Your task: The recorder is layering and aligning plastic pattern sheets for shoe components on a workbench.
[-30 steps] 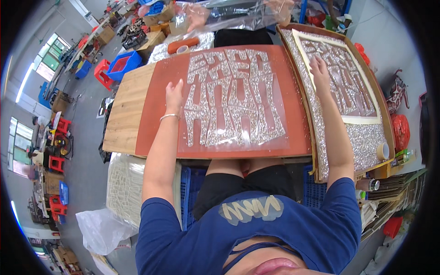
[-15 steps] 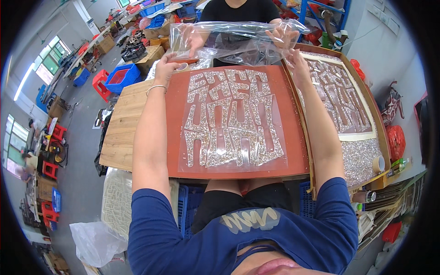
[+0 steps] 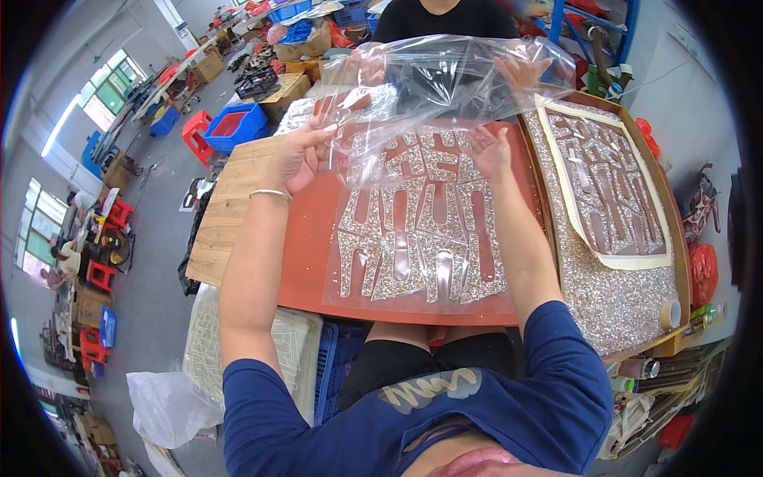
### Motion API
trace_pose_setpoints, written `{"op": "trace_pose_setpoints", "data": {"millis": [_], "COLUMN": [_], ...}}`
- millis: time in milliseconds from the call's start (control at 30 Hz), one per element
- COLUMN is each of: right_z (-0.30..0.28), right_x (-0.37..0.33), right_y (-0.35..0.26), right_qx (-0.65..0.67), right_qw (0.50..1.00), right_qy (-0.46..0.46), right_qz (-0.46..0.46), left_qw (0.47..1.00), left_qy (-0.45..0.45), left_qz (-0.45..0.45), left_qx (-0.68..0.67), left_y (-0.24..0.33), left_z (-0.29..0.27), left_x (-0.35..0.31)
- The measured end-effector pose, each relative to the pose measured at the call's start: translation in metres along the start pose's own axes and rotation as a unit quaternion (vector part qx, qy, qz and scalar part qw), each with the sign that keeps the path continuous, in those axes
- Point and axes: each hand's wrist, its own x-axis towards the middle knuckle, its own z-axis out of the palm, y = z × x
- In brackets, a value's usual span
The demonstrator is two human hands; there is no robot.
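Left hand (image 3: 304, 156): raised at the film's near left edge, where thumb and fingers seem to pinch the colourless, glossy, transparent plastic film (image 3: 449, 75).
Right hand (image 3: 491, 151): fingers spread, palm open, just by the film's near edge (whether they touch it, I cannot tell).
Film: hangs creased in the air over the far part of the work surface, between the person and a co-worker in a black top (image 3: 453, 29), whose two hands (image 3: 520, 71) are at its far side.
Handling: likely very light, limp and slippery, quick to wrinkle or cling; best held at the corners, one in each hand, with even tension.
Panel of silvery, glittering shapes on a clear backing (image 3: 421, 226): lies flat below the film; its small grains look easy to dislodge, so the plain margin is the safer hold.
Mat, flat and red-brown (image 3: 306, 258): under the panel, with a pale wooden board (image 3: 230, 207) to its left.
Shallow brown-rimmed tray (image 3: 684, 278): at right, holding loose glitter, a cream-bordered patterned sheet (image 3: 628, 261) and a beige tape roll (image 3: 670, 314).
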Motion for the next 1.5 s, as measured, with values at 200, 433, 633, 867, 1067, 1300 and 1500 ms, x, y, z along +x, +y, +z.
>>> {"op": "trace_pose_setpoints", "data": {"millis": [200,433,633,867,1067,1300,1500], "right_z": [0.056,0.068,0.100,0.083,0.045,-0.019,-0.045], "right_x": [-0.012,-0.026,-0.040,-0.058,-0.060,-0.125,-0.186], "right_y": [0.065,0.090,0.126,0.129,0.132,0.097,0.069], "right_qx": [0.104,0.129,0.240,0.243,0.266,0.218,0.026], "right_qw": [0.990,0.976,0.937,0.945,0.950,0.973,0.986], "right_qy": [-0.060,-0.164,-0.230,-0.180,-0.144,-0.005,0.150], "right_qz": [0.080,0.068,0.112,0.123,0.076,0.070,0.072], "left_qw": [0.983,0.971,0.991,0.964,0.954,0.960,0.971], "left_qy": [-0.068,-0.083,-0.074,-0.037,0.029,0.008,0.041], "left_qz": [-0.122,-0.168,-0.105,-0.186,-0.213,-0.263,-0.223], "left_qx": [-0.119,-0.146,0.037,-0.185,-0.212,-0.098,-0.076], "left_y": [-0.013,-0.041,-0.064,-0.100,-0.129,-0.140,-0.139], "left_z": [-0.020,-0.007,0.015,0.006,-0.014,-0.048,-0.061], "left_x": [-0.011,-0.027,-0.043,-0.055,-0.063,-0.074,-0.076]}}
